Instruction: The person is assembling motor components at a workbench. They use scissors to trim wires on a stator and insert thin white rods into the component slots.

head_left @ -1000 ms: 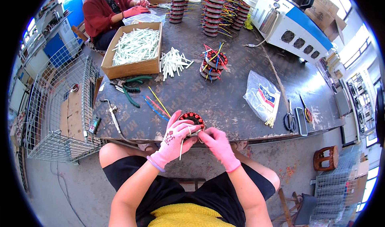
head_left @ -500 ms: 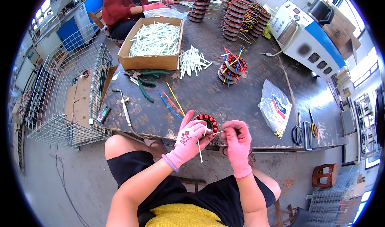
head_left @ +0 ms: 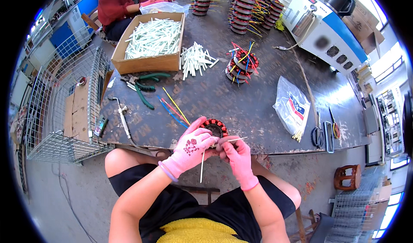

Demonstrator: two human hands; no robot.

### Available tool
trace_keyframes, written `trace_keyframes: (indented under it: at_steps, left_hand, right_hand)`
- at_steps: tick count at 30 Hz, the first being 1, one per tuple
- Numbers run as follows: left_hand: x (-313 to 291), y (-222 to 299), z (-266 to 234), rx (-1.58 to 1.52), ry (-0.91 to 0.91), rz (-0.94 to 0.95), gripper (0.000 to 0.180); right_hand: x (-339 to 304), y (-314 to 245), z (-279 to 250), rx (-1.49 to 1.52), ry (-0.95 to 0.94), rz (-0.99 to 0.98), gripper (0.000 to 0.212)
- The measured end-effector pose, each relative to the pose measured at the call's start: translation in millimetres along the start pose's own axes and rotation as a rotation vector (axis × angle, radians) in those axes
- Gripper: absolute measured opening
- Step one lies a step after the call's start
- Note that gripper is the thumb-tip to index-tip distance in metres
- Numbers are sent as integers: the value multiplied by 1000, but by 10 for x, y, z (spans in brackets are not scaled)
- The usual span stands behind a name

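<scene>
My left hand, in a pink glove, is closed around the near-left side of a ring-shaped motor stator with red copper windings. Blue, red and yellow lead wires run from it up and to the left. My right hand, also gloved, pinches a thin white cord at the stator's near right edge. The cord's end sticks out to the right. A white strip hangs down below the left fingers. Both gloves partly cover the stator's near side, so where cord and strip meet it is hidden.
Beyond my hands are a carton of white tubes, a loose tube pile, green-handled pliers, two stacked stators and taller stator stacks. Scissors and a plastic bag lie right. A co-worker sits far left.
My right hand has come in from the right to the stator's near edge, beside the left fingers. The cord, stretched between the hands before, now points out past the right fingers.
</scene>
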State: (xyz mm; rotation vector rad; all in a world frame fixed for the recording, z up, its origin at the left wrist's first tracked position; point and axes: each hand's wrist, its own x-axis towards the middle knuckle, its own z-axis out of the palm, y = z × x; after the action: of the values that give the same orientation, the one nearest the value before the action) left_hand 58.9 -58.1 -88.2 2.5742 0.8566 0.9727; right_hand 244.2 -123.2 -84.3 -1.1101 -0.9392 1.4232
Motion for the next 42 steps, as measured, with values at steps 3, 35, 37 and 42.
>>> trace_keyframes:
  at_steps: [3, 35, 37, 42]
  left_hand:
    - [33, -20, -6, 35, -3, 1, 32]
    - [113, 133, 76, -15, 55, 65, 31]
    - [19, 84, 118, 5, 35, 74, 31]
    - [98, 25, 138, 26, 72, 139, 36]
  right_hand:
    - [-245, 162, -17, 12, 63, -7, 14]
    - [-923, -2581, 635, -739, -558, -1326, 29]
    - [-1049, -2567, 500, -682, -545, -1338, 29]
    - [-1253, -2670, 237, -685, -482, -1412, 28]
